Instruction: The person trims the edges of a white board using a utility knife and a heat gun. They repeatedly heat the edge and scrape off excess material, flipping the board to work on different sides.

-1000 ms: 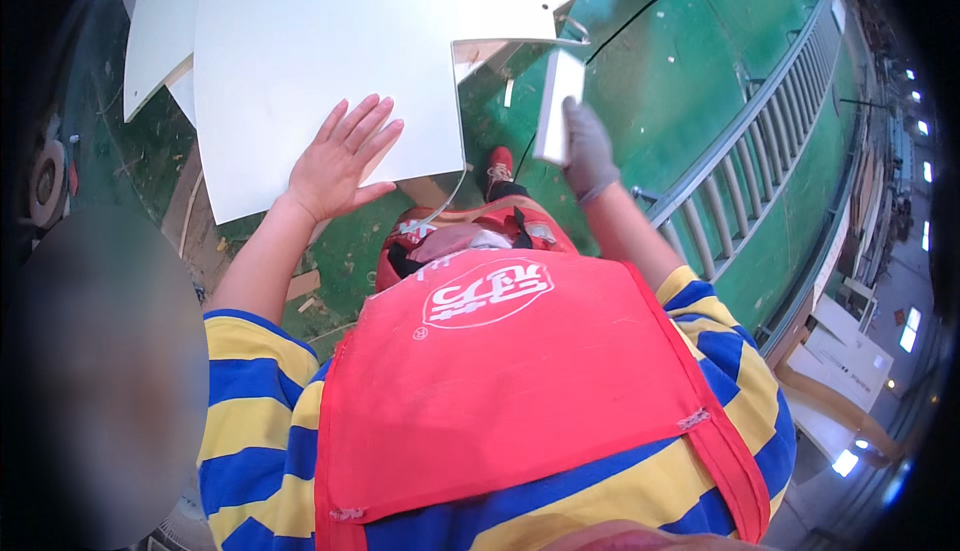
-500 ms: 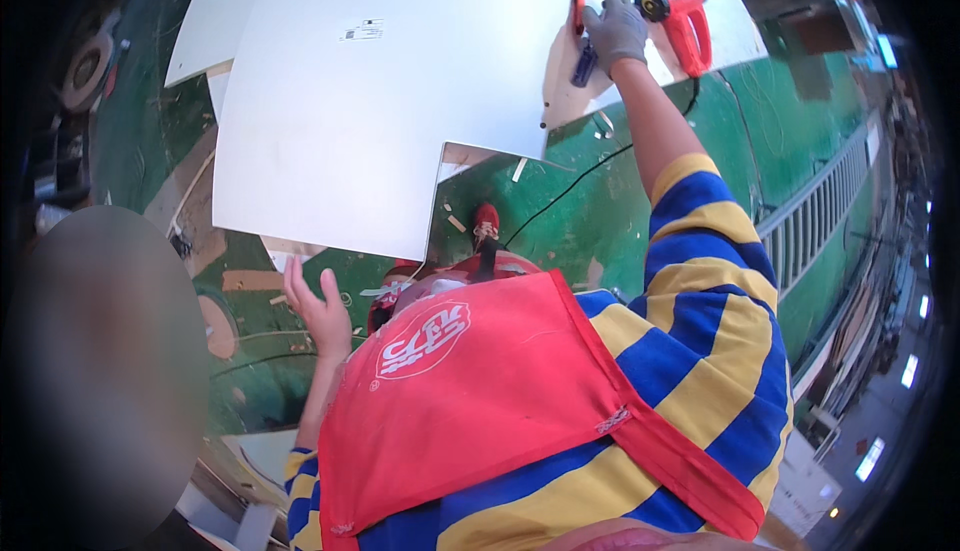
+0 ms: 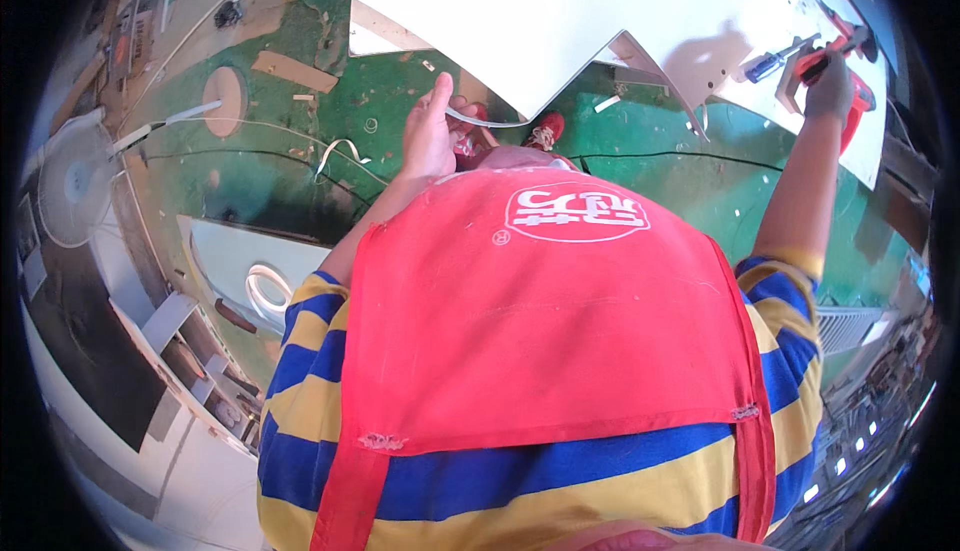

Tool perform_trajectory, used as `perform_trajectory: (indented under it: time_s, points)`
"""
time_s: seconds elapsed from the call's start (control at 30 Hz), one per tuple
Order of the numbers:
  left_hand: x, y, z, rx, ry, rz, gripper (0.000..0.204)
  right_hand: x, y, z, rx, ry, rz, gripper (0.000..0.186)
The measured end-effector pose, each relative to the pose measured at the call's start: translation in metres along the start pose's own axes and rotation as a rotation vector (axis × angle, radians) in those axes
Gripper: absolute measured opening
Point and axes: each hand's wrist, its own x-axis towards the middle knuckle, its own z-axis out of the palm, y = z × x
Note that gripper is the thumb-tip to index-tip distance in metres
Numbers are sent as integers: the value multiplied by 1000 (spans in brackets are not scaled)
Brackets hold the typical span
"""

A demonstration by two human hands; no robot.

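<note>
My bare left hand (image 3: 430, 136) is raised in front of the red apron, below the white panel's near edge. Its thumb points up, and its fingers close round the end of a thin pale strip (image 3: 492, 125) curving away from the panel's corner. My right hand (image 3: 828, 91), in a grey glove, curls at the far right among tools. Beside it the red handle of a heat gun (image 3: 860, 116) shows. Red and black parts and a small brown block (image 3: 789, 86) touch its fingers; which it grips is hidden. A blue-handled tool (image 3: 768, 64) lies to its left.
The large white panel (image 3: 520, 21) overlaps a work surface (image 3: 735, 106) and has a notched near edge. A black cord (image 3: 680, 154) crosses the green floor. Offcuts (image 3: 295, 71) lie there. A fan (image 3: 75, 179) stands at left, near a white board with a roll of white strip (image 3: 268, 289).
The view has shifted left and down, placing the panel higher. My left hand has come up to the strip at the panel's corner. My right hand has moved from the blue-handled tool toward the heat gun.
</note>
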Motion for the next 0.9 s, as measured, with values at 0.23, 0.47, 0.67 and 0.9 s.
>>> perform_trajectory:
  time_s: [0.23,0.47,0.67,0.9]
  points:
    - [38,3,27,90,-107,95,42,-235,-21,29,110,-578,-55,35]
    - [54,15,32,214,-287,65,45,-326,-19,66,-758,-1071,-328,35]
    - [61,14,34,284,-305,136,52,-336,-36,103,-1124,-1082,-263,30]
    - [77,2,29,394,-335,178,62,-344,-33,112,-1224,-987,-322,29]
